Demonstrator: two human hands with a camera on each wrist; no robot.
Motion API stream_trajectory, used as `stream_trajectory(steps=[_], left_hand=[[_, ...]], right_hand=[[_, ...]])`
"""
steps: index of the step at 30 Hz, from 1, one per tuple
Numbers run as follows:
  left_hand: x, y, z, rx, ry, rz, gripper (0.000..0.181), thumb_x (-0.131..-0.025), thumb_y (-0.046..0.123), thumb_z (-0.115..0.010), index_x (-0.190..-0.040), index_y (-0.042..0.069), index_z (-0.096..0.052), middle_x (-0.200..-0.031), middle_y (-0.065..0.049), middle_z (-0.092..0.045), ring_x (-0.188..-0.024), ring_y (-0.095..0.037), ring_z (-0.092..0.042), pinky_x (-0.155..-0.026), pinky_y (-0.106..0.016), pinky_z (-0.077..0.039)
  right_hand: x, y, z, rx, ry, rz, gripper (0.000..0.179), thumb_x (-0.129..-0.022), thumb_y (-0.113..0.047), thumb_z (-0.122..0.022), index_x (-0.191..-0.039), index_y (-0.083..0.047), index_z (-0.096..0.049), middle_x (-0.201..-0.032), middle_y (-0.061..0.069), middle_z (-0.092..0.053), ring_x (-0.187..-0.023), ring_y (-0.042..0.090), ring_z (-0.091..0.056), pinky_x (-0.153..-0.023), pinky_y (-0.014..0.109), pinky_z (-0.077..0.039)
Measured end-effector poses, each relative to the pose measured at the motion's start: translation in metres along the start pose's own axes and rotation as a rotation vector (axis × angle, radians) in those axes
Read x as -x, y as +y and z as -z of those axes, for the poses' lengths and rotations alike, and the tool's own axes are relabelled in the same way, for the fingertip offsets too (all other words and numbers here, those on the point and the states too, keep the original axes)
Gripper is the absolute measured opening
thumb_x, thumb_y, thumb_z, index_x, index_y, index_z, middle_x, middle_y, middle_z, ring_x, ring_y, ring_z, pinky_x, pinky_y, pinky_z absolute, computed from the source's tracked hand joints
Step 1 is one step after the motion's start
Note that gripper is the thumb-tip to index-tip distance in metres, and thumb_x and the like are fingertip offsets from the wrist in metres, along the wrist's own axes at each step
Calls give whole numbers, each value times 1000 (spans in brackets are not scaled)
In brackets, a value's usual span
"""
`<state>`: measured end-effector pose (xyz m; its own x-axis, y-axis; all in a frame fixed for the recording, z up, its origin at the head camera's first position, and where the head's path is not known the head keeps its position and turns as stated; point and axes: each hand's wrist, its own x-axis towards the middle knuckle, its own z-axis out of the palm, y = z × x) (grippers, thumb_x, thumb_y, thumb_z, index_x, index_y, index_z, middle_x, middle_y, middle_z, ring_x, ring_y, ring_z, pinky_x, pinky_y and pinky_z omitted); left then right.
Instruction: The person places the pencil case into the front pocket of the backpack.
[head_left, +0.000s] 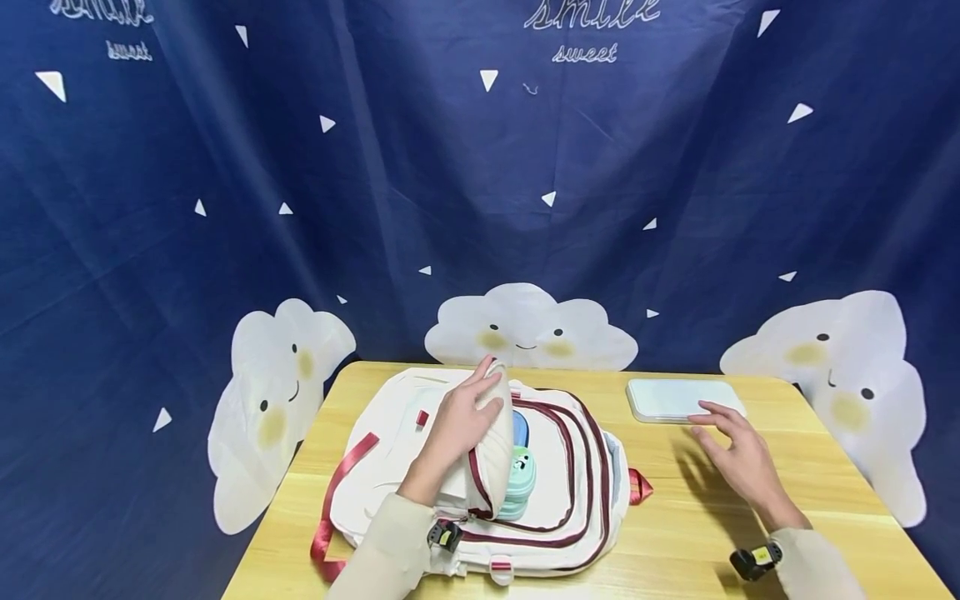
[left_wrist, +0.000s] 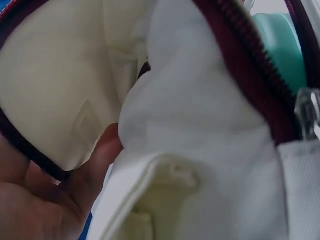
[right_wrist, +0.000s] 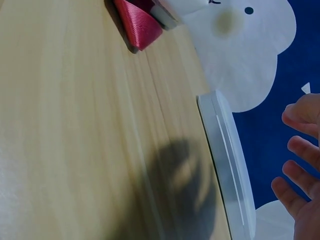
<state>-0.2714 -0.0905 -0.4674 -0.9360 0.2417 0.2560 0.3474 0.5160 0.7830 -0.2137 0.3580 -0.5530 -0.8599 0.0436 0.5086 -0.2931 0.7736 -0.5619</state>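
Observation:
A white backpack [head_left: 555,492] with dark red zips lies on the table. My left hand [head_left: 459,421] grips the edge of its front pocket flap [head_left: 495,446] and holds it raised; in the left wrist view the thumb [left_wrist: 102,152] lies against the cloth. Inside the opened pocket sit a mint-green case [head_left: 522,473] with a small animal face and a blue item [head_left: 520,428], partly hidden by the flap. Over the table at the right, my right hand [head_left: 738,458] has its fingers spread and holds nothing. Its fingertips are near a pale flat box [head_left: 675,398], apparently above it.
Red straps [head_left: 324,533] trail off the bag's left side, and a red loop [head_left: 639,487] sticks out at its right. The wooden table [head_left: 637,558] ends at a dark blue curtain [head_left: 450,167] printed with clouds.

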Motion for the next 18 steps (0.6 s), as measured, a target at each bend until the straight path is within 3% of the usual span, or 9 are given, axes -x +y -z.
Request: stream_trajectory(steps=[7,9,11,14,16,18], left_hand=[[0,1,6,-60,-68,-19,48,-98,15,-76,-145,11,-72,-178,-8,-34,-157,-44,-44,-127,-62,-39],[-1,1,7,-69,-86,-27,47,-97,15,-77,-144,11,-72,-179,-7,-31,-158,-44,-43,-127,-63,-39],[-1,1,8,-76,-104,-33,48,-98,16,-77,-145,10,-72,-181,-3,-28,-159,-43,-41,-128,-63,-38],[-2,2,10,-84,-135,-38,50,-99,17,-78,-147,10,-70,-182,3,-23,-161,-40,-39,-129,-61,-36],[-2,1,10,-91,-151,-45,50,-99,18,-78,-148,10,-69,-183,4,-20,-161,-39,-38,-129,-60,-36],[-3,1,11,-87,-162,-48,51,-99,19,-79,-148,10,-69,-184,1,-16,-162,-39,-37,-130,-60,-36]], right_hand=[[-4,2,3,15,3,5,18,-102,-15,-75,-116,-7,-81,-146,21,-67,-136,-24,-33,-102,-3,-19],[-4,2,3,22,3,3,17,-102,-16,-75,-116,-7,-82,-146,20,-68,-138,-21,-36,-102,-3,-19],[-5,3,3,29,-2,-3,18,-102,-16,-75,-116,-7,-82,-146,20,-67,-143,-6,-45,-102,-3,-19],[-6,4,3,30,-12,-13,18,-103,-15,-75,-117,-6,-81,-148,22,-65,-144,29,-55,-109,3,-22],[-7,5,4,21,-11,-11,19,-102,-13,-75,-117,-4,-80,-148,25,-64,-138,51,-55,-117,18,-30],[-9,8,5,14,-1,3,20,-100,-10,-76,-117,-2,-80,-148,28,-62,-133,58,-53,-116,36,-36]])
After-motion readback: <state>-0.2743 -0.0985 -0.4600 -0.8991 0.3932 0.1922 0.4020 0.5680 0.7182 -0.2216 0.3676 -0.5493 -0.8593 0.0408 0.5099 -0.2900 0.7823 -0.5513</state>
